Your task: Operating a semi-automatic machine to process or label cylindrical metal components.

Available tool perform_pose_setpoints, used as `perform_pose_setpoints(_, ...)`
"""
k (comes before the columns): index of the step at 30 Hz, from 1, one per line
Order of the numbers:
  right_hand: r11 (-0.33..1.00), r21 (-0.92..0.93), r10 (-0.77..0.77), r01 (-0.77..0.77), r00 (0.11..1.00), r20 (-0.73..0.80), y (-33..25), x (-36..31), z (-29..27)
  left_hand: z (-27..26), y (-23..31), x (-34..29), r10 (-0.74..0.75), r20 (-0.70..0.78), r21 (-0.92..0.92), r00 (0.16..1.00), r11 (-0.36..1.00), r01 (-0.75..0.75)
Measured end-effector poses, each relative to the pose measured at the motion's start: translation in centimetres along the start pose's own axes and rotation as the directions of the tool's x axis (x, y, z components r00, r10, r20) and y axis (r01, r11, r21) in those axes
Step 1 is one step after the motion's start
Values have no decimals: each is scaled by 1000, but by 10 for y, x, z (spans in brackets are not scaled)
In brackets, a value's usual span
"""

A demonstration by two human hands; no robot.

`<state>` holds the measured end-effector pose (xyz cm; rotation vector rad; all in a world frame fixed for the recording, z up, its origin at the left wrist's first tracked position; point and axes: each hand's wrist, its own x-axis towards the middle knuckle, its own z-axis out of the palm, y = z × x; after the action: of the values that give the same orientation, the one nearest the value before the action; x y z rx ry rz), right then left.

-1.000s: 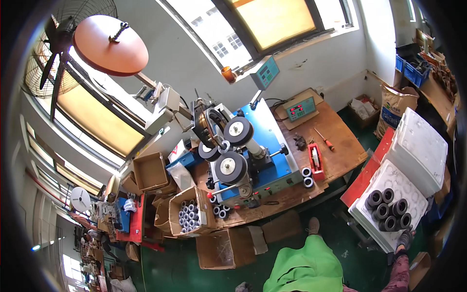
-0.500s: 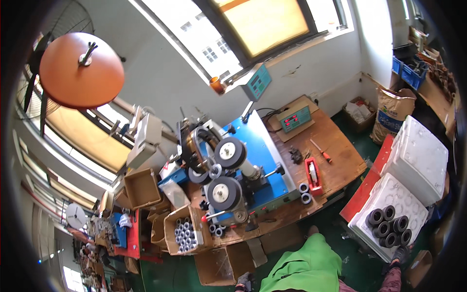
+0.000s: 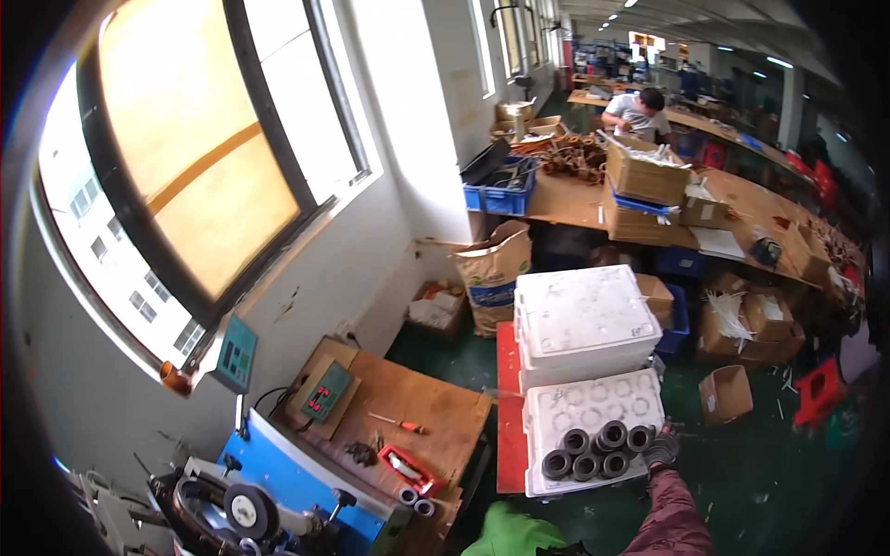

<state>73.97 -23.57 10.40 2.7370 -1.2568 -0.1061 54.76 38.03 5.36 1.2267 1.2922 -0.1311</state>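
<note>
Your gloved right hand point(image 3: 662, 447) touches the foam tray point(image 3: 593, 406) edge; finger state unclear. Dark ring cores point(image 3: 593, 450) could roll off if bumped. Left hand unseen.

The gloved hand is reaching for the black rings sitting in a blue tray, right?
Not quite. In the head view the gloved right hand does reach the black rings, but they sit in a white foam tray, not a blue one.
</note>
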Motion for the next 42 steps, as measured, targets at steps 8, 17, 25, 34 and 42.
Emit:
perform_pose_setpoints(8,973,199,101,-120,989,105,9,-5,-36,54,42,22,33,138,116,990,992,-49)
perform_pose_setpoints(17,973,201,91,-111,990,105,11,-5,-28,63,38,24,13,166,153,986,988,-39)
perform_pose_setpoints(25,976,210,69,-58,997,-46,13,-2,-15,64,34,24,15,166,177,986,983,-45)
perform_pose_setpoints(34,954,270,131,-129,991,11,17,-5,-25,47,7,13,34,144,172,989,983,-58)
perform_pose_setpoints(42,983,169,61,-75,994,87,-3,-2,-11,-47,-106,-32,6,-65,29,998,1000,-4)
